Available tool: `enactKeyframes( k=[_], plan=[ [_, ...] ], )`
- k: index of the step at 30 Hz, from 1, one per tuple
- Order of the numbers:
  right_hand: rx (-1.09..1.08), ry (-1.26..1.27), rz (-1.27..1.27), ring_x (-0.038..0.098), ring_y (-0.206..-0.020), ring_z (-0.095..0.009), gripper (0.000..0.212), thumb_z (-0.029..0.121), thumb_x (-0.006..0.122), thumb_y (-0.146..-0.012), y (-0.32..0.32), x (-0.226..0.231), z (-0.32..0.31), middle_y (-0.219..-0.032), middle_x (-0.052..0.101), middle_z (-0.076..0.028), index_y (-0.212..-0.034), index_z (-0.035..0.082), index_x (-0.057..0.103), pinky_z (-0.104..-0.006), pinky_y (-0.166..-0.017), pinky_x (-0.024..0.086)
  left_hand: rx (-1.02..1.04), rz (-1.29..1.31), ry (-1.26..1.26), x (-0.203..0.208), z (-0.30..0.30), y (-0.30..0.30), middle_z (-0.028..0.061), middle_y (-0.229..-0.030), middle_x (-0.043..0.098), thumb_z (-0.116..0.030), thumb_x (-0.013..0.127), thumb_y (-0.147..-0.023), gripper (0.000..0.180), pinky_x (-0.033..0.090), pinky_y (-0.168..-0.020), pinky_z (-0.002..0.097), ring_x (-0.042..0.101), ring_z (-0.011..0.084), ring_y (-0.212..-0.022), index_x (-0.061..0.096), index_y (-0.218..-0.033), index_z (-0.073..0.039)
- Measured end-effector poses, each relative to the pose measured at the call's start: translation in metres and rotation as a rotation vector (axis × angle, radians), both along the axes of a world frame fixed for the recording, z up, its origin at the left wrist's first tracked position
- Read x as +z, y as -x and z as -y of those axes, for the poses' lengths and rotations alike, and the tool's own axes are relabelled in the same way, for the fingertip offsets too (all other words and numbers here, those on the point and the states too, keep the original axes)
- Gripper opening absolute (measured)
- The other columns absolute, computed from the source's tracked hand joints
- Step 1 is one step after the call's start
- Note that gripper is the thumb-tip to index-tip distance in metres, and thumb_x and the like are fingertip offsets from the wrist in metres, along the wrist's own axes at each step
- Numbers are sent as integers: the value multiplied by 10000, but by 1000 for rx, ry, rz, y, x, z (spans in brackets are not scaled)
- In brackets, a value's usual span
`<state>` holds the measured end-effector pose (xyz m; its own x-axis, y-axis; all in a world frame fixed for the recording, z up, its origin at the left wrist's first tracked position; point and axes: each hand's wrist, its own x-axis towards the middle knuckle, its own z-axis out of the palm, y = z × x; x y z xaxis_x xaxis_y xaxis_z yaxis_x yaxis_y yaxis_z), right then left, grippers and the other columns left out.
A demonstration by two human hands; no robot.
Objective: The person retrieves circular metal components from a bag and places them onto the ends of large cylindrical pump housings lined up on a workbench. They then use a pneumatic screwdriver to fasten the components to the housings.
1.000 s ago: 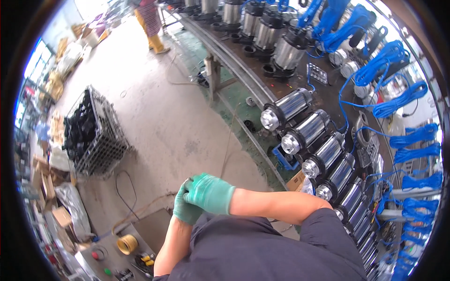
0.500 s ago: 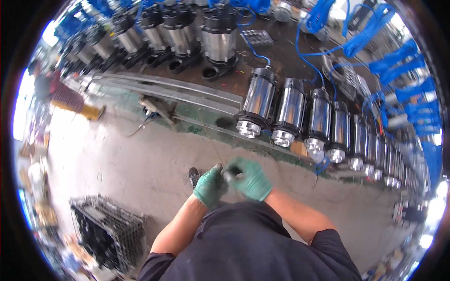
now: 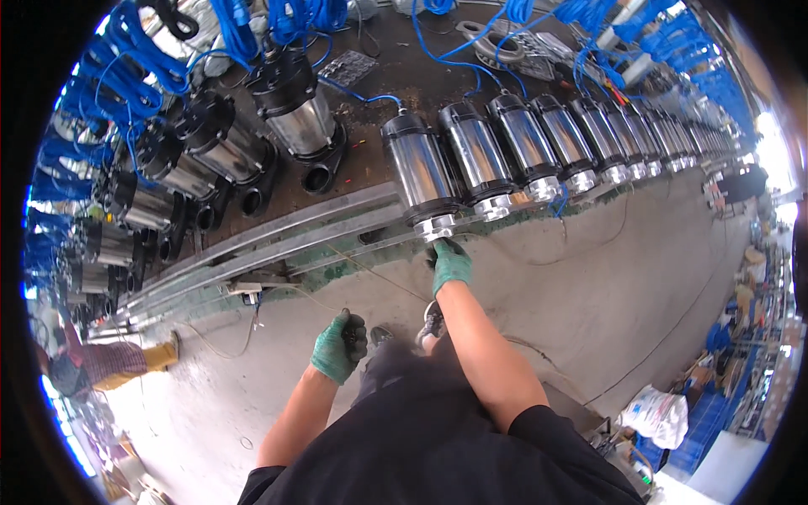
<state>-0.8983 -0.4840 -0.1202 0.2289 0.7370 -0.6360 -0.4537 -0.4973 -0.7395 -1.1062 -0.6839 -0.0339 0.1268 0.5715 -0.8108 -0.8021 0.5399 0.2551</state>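
My right hand (image 3: 452,263), in a green glove with dark palm coating, reaches forward to the silver ribbed end (image 3: 435,226) of the nearest pump motor (image 3: 419,171). Its fingers are curled at the underside of that end; what they hold, if anything, is hidden. That motor, a shiny steel cylinder with black collars, lies tilted at the bench edge with a blue cable at its top. My left hand (image 3: 339,345), gloved alike, hangs lower and to the left, away from the bench. Its fingers are curled closed, and I cannot make out anything inside them.
More steel motors (image 3: 477,156) line the bench (image 3: 370,126) to the right. Upright black-and-steel pumps (image 3: 299,118) stand at left, with blue cable coils (image 3: 151,59) behind. Metal rails (image 3: 337,227) run along the edge. Cables cross the floor (image 3: 539,286); another person (image 3: 118,358) is far left.
My hands were together in front of me, with a dark ring-shaped thing at the right one. They have parted: the right moved forward to the motor, the left stayed back. The view has turned right.
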Motion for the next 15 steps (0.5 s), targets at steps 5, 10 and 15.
enactKeyframes(
  k=[5, 10, 15],
  plan=[
    [-135, 15, -77, 663, -644, -153, 162, 141, 762, -901, 12, -8, -9, -846, 713, -26, -1044, 78, 719, -307, -546, 507, -11, -24, 14, 13, -14, 6, 17, -765, 618, -435, 631, -1004, 310, 378, -500, 258, 546, 148, -633, 661, -905, -142],
    [-179, 39, -160, 662, -657, -162, 214, 146, 774, -897, 11, 0, -7, -881, 709, -55, -1065, 35, 701, -303, -534, 523, -27, -8, -10, 19, -20, 4, 10, -763, 628, -434, 635, -1001, 303, 387, -508, 263, 552, 148, -632, 669, -907, -149],
    [-114, 13, -178, 654, -659, -159, 235, 133, 769, -900, 1, -8, -13, -916, 705, -66, -1094, 21, 700, -305, -545, 532, -20, -45, 24, 22, -30, -10, 12, -748, 640, -422, 629, -1002, 296, 382, -505, 265, 563, 155, -621, 674, -918, -141]
  ],
)
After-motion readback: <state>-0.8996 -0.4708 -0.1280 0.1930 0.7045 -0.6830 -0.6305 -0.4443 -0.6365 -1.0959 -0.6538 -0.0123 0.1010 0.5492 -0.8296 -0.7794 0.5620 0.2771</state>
